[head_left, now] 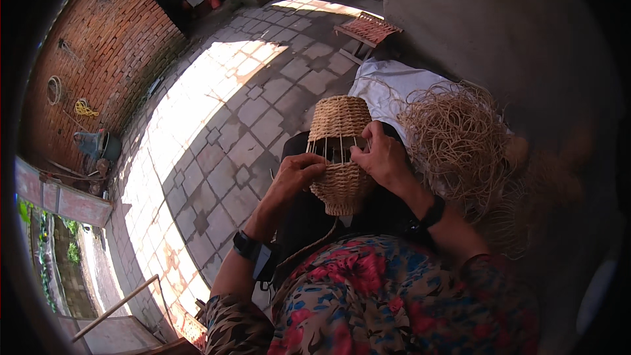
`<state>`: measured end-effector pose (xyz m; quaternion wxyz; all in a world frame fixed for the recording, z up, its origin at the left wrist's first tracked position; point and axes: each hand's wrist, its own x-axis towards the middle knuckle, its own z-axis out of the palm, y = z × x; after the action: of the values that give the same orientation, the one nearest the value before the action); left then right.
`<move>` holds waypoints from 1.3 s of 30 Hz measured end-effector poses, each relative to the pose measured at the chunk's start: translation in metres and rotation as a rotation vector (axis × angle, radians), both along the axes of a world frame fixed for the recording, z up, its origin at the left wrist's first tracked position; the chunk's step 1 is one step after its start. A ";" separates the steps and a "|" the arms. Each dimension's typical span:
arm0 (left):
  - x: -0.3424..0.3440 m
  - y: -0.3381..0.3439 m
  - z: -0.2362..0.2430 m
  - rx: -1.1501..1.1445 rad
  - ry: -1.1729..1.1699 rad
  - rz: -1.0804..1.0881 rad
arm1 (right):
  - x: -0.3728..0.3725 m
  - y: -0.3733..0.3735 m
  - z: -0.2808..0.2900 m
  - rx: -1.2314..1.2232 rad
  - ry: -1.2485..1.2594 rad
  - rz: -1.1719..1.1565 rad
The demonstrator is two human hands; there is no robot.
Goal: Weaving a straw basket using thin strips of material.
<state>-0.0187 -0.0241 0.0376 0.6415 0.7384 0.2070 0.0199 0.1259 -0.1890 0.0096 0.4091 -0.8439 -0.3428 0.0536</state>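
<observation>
Both hands grip the woven basket (pixel 340 158) beside a straw heap (pixel 460 141).

Brick wall (pixel 98 46), paved floor (pixel 217 112), stool (pixel 368 29)

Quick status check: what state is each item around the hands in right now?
Woven basket: half woven, bare ribs showing in a middle band, lying on the lap.
Left hand: grip closed on the basket's side.
Right hand: pinching at the ribs.
Loose fibre pile: tangled, unwoven.
White cloth: spread out under the fibre.
</observation>
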 end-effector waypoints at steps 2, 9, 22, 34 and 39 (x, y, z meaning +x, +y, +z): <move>0.001 0.004 0.005 0.376 0.005 -0.130 | 0.005 0.000 0.000 0.013 0.108 0.012; -0.047 -0.017 0.030 0.051 0.054 -0.373 | 0.025 -0.018 -0.025 0.289 0.258 -0.075; -0.054 -0.011 -0.067 -0.357 0.272 0.105 | 0.018 -0.043 -0.036 0.492 0.395 0.009; 0.003 0.023 -0.103 -0.140 0.090 0.112 | 0.008 -0.048 -0.033 0.507 0.464 -0.056; -0.002 0.030 -0.073 -0.490 -0.161 0.028 | 0.013 -0.049 -0.039 0.550 0.479 -0.054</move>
<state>-0.0206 0.0057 -0.0351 0.8153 0.5541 0.1642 0.0366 0.1385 -0.2383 -0.0291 0.6906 -0.6748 -0.2163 0.1448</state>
